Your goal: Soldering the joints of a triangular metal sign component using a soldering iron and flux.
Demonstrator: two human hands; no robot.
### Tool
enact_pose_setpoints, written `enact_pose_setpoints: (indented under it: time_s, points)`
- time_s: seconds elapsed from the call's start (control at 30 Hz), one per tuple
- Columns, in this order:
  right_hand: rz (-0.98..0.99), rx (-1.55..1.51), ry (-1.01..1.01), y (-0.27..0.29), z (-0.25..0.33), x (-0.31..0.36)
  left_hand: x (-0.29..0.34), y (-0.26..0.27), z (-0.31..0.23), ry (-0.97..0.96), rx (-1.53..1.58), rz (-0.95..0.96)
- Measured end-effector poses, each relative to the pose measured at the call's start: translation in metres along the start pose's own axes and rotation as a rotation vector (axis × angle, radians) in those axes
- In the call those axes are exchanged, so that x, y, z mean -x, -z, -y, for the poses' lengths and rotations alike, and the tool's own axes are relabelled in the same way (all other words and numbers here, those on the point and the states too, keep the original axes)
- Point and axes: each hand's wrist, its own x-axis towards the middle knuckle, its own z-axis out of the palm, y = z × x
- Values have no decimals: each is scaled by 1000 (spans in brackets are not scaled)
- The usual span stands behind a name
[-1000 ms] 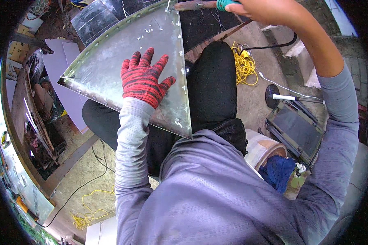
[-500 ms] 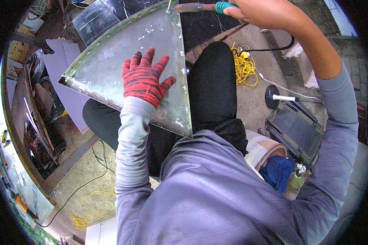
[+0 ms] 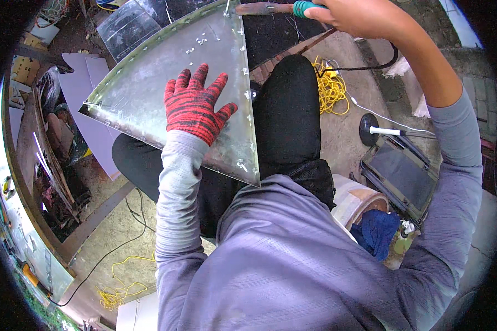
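A fan-shaped metal sheet [image 3: 143,83] with raised edges rests across my lap, dotted with silvery blobs along its rims. My left hand [image 3: 196,107], in a red and black striped glove, lies flat on it with fingers spread. My bare right hand [image 3: 353,16] is wrapped round the teal handle of what looks like a soldering iron [image 3: 265,9], its brown barrel pointing left. Its end is at the sheet's far right corner, beside a thin silvery rod [image 3: 227,7]. Small silvery bits [image 3: 201,41] lie on the sheet.
A yellow cord [image 3: 331,94] lies coiled right of my knee, near a black cable. Farther right are a black disc with a white stem [image 3: 368,131] and a dark folded frame [image 3: 400,174]. A bucket [image 3: 342,198] with blue cloth [image 3: 376,231] stands beside me. Purplish board [image 3: 85,94] leans left.
The soldering iron and my right hand have shifted very slightly. My left hand stays in place on the metal sheet.
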Motion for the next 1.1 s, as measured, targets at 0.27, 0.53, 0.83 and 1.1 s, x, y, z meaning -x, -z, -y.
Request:
enact_pose_setpoints:
  time_s: [0.27,0.53,0.83,1.1]
  points:
    - [202,142,-381,-6,-12,-7,2,0,2,12,0,3]
    - [250,159,-465,9,23,-12,3,-3,2,9,2,2]
    - [185,136,-386,13,10,-2,2,0,2,8,2,-5]
    - [98,-26,-567,8,-36,45,-5,2,-5,-12,16,-29]
